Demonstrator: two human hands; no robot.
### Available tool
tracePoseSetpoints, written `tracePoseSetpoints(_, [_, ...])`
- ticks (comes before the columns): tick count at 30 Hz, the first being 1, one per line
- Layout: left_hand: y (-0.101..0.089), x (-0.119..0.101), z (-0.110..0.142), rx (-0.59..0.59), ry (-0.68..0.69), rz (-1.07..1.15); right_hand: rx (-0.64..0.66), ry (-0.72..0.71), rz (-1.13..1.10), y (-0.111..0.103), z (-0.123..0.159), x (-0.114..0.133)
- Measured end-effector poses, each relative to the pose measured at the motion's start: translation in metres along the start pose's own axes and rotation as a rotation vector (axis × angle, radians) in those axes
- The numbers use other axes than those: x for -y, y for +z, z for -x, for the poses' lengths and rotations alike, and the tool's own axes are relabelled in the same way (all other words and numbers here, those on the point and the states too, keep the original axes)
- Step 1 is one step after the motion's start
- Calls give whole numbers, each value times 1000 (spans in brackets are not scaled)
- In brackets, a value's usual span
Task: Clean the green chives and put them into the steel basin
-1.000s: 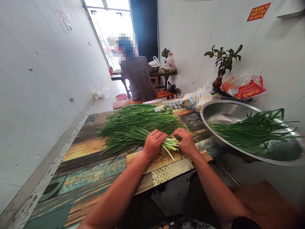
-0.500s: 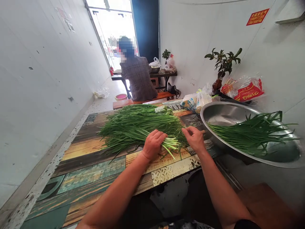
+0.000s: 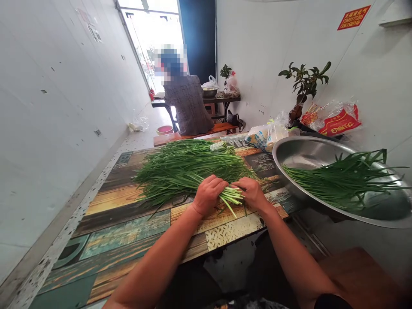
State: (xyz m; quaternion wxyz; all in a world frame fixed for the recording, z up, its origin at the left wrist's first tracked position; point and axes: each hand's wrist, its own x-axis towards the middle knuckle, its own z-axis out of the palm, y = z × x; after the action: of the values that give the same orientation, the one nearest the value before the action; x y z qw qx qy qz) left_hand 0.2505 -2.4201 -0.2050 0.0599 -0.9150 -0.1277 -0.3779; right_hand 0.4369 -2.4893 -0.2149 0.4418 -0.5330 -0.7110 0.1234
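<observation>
My left hand (image 3: 208, 195) is closed round a small bunch of garlic chives (image 3: 232, 199), its pale cut ends pointing right. At those ends, my right hand (image 3: 252, 194) has its fingers bent in a pinch on the stems. What exactly lies between its fingertips is partly hidden. Behind both hands spreads a large pile of garlic chives (image 3: 189, 161) on the wood-patterned table (image 3: 135, 244). To the right, a wide metal bowl (image 3: 298, 150) holds more garlic chives (image 3: 331, 182), their leaf tips hanging over the far rim.
Plastic bags (image 3: 270, 135) lie behind the bowl, beside a potted plant (image 3: 301, 92) and a red package (image 3: 341, 124). Loose trimmings (image 3: 262, 162) are scattered right of the pile. Farther back, a person (image 3: 189, 107) sits at another table (image 3: 222, 99).
My right hand has come left and slightly down, from beside the bowl to the stem ends. My left hand keeps its hold on the bunch.
</observation>
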Motion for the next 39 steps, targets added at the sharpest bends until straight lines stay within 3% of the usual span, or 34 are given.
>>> tracePoseSetpoints(9, [1, 0, 0, -17, -6, 25, -148, 200, -283, 8, 2, 8])
tracePoseSetpoints(16, [1, -2, 0, -32, -37, 52, -296, 226, -230, 14, 2, 14])
tracePoseSetpoints(22, [2, -2, 0, -32, -40, 34, -509, 374, -178, 6, 0, 7])
tracePoseSetpoints(26, [2, -2, 0, -22, -30, 10, -394, 321, -145, -1, 0, 5])
tracePoseSetpoints(30, [0, -2, -1, -40, -6, 1, -34, 157, -169, 1, 0, 9])
tracePoseSetpoints(32, [0, -2, -1, -49, 7, 4, 83, 75, -183, 3, 0, 11])
tracePoseSetpoints(35, [0, -2, -1, -37, 6, 6, 86, 17, -169, 4, 0, 12])
tracePoseSetpoints(39, [0, -2, -2, -14, -9, 9, 86, 58, -206, 3, 0, 12])
